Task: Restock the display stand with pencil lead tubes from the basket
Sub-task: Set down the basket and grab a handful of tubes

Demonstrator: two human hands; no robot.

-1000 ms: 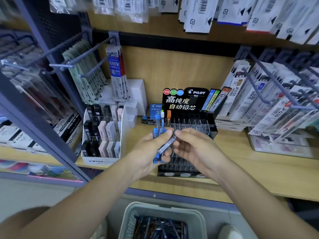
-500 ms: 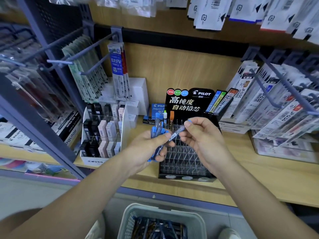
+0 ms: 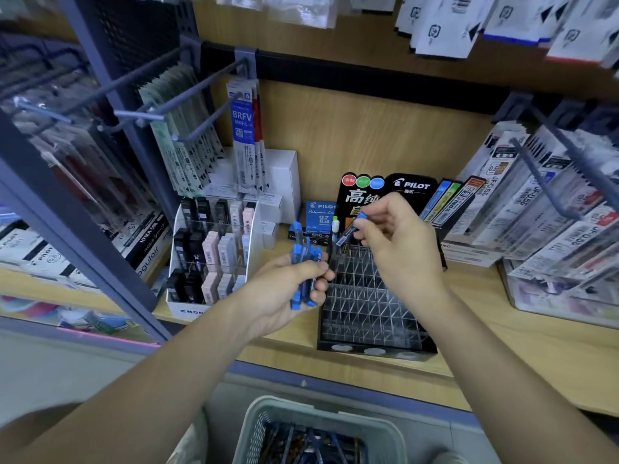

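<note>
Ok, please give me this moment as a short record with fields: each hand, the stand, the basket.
left hand: grips a bundle of blue-capped tubes
right hand: pinches a single tube, tilted, above the stand's back rows
display stand: on the wooden shelf; a few placed tubes at back left
basket: below the shelf, holds loose tubes

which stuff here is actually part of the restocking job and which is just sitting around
In the job: display stand, basket, bunch of tubes gripped in the left hand, single tube pinched in the right hand.
Just lying about: eraser box, BRFV refill packs on a hook, blue 0.7 HB box.
</note>
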